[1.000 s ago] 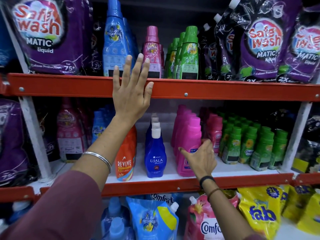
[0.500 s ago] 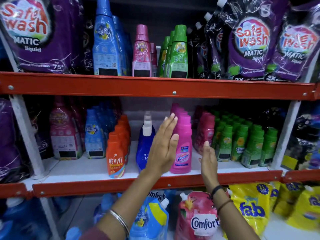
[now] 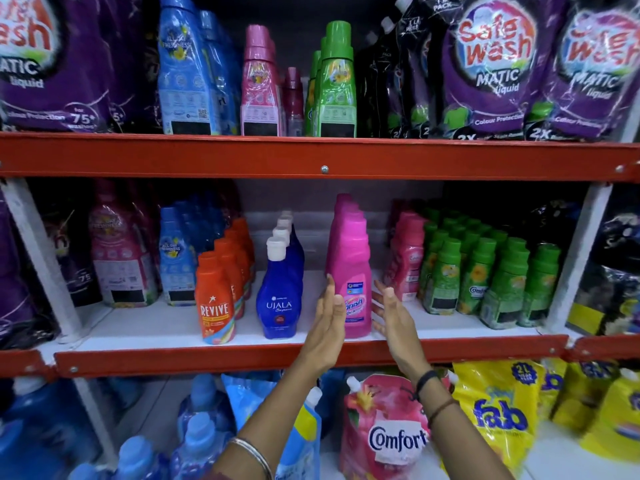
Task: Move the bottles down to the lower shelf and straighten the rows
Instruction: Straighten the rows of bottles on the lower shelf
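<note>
"REVIVE" orange bottle (image 3: pixel 215 299), "UJALA" blue bottle (image 3: pixel 278 299) ("Comfort" pink pouch (image 3: pixel 384 431))

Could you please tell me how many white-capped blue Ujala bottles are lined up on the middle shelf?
4, judging by caps. They stand in one row on the middle shelf, front bottle, then caps behind it. More may be hidden further back.

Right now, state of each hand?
Left hand: open, flat against the left side of the pink Vanish bottle, not gripping.
Right hand: open, beside the bottle's right side, holding nothing.
</note>
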{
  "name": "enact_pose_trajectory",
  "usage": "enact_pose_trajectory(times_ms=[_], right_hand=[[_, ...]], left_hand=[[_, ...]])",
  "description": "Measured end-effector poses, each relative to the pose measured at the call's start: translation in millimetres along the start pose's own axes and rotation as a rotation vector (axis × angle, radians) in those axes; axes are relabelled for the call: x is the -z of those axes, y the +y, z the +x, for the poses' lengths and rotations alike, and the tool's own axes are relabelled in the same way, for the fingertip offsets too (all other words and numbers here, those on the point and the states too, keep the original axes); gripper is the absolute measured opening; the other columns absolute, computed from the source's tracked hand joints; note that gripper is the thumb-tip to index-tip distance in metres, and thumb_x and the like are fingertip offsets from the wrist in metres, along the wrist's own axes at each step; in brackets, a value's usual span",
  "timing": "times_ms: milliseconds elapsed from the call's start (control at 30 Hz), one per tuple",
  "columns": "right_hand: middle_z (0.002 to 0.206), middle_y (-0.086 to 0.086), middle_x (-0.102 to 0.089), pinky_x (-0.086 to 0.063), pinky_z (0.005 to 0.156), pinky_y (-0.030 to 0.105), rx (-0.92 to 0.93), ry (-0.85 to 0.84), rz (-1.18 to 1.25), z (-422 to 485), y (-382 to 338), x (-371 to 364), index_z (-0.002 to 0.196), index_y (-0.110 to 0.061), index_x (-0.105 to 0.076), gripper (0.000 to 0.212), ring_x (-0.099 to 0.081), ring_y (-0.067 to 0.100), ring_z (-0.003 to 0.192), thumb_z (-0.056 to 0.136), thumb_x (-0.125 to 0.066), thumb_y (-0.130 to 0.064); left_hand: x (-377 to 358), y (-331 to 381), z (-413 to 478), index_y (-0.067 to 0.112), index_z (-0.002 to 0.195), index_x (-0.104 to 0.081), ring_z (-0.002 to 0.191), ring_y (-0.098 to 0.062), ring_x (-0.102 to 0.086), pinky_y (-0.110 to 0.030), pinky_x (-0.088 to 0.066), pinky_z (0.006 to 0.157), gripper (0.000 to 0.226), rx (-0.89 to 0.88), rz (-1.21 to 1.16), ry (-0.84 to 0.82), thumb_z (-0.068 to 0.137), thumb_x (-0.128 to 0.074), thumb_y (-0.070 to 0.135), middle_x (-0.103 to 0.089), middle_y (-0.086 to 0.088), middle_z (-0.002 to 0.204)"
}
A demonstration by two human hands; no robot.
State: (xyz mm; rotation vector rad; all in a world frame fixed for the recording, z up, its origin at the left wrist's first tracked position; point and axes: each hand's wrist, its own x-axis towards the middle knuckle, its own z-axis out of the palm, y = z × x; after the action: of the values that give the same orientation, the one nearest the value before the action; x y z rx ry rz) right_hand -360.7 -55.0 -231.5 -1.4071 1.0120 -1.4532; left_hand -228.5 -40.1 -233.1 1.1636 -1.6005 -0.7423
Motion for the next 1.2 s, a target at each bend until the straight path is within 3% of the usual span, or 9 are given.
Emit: enact_pose_trajectory(times_ms=[100,267,400,567,733,867,1000,1100,1200], right_hand=[[0.118,-0.007,-0.063,-0.049,0.095,0.030,0.045,0.002,-0.019,-1,2,0,0.108,-0.046,-0.056,0.053,-0.061,0.007,0.110,0.073,-0.035,-0.080],[0.120,-0.002,-0.059,-0.047,0.093,0.027,0.055,0.038,0.018,-3,1,0,0.120,-0.034,-0.049,0.058,-0.059,0.010,0.107,0.078,-0.031,-0.070],[0.109,-0.014,-0.060,-0.047,0.089,0.025,0.063,0.026,-0.001,-3,-2,1,0.113,-0.039,-0.052,0.050,-0.060,0.003,0.103,0.078,-0.031,-0.066],[0.108,-0.019,-0.061,-0.050,0.090,0.027,0.079,0.008,-0.023,-4,-3,3,0.104,-0.049,-0.054,0.039,-0.060,0.002,0.105,0.078,-0.033,-0.069],[0.125,-0.007,-0.058,-0.047,0.098,0.031,0.099,0.014,-0.061,-8,-2,4,0.115,-0.046,-0.052,0.051,-0.055,0.011,0.119,0.078,-0.035,-0.075],[0.129,0.004,-0.057,-0.041,0.085,0.004,0.237,0.212,-0.027,-30,-1,-10,0.127,-0.020,-0.053,0.053,-0.055,0.002,0.113,0.089,-0.042,-0.056],[0.121,-0.003,-0.064,-0.044,0.099,0.025,0.301,0.114,0.025,-44,6,-40,0.115,-0.033,-0.060,0.056,-0.057,0.009,0.117,0.081,-0.039,-0.073],[0.127,-0.009,-0.060,-0.041,0.105,0.030,0.244,0.019,0.039,-36,9,-72,0.116,-0.042,-0.054,0.056,-0.052,0.007,0.123,0.077,-0.037,-0.078],[0.137,-0.003,-0.051,-0.035,0.112,0.040,0.142,0.006,0.070,-24,8,-98,0.120,-0.039,-0.050,0.061,-0.046,0.010,0.130,0.075,-0.034,-0.078]], left_hand=[[1,-4,3,0.049,0.138,0.010,0.140,0.007,0.003,-0.021,-0.006,0.115,0.094,-0.004,0.005,-0.043,0.060,-0.006,0.099,0.004,0.025,0.149],[4,-3,3,0.044,0.146,0.007,0.132,0.022,-0.005,-0.003,-0.009,0.103,0.097,-0.025,0.015,-0.074,0.064,-0.005,0.096,-0.002,0.026,0.151],[2,-7,6,0.044,0.150,0.004,0.143,0.004,-0.012,-0.028,-0.016,0.119,0.096,-0.012,-0.034,-0.068,0.068,-0.007,0.094,-0.006,0.018,0.159],[0,-9,10,0.046,0.149,0.002,0.142,0.001,-0.016,-0.029,-0.022,0.118,0.097,-0.004,-0.065,-0.050,0.067,-0.010,0.096,-0.009,0.018,0.158],[3,-2,-1,0.051,0.142,-0.009,0.124,0.029,-0.014,0.006,-0.017,0.095,0.090,-0.045,-0.092,0.013,0.064,-0.012,0.097,-0.013,0.027,0.150],[7,-10,-28,0.045,0.137,-0.036,0.139,0.004,-0.029,-0.022,-0.024,0.114,0.066,-0.178,-0.227,0.287,0.083,-0.023,0.082,-0.035,0.021,0.150],[31,-21,-42,0.023,0.140,-0.043,0.138,-0.002,-0.034,-0.016,-0.028,0.111,0.060,-0.235,-0.197,0.589,0.095,-0.024,0.058,-0.042,0.008,0.148],[54,-23,-38,0.025,0.142,-0.039,0.139,-0.003,-0.029,-0.003,-0.021,0.105,0.073,-0.124,-0.168,0.643,0.088,-0.019,0.069,-0.035,0.001,0.153],[69,-27,-27,0.028,0.146,-0.035,0.143,-0.010,-0.023,-0.025,-0.020,0.117,0.087,-0.037,-0.164,0.574,0.079,-0.014,0.080,-0.026,0.001,0.157]])
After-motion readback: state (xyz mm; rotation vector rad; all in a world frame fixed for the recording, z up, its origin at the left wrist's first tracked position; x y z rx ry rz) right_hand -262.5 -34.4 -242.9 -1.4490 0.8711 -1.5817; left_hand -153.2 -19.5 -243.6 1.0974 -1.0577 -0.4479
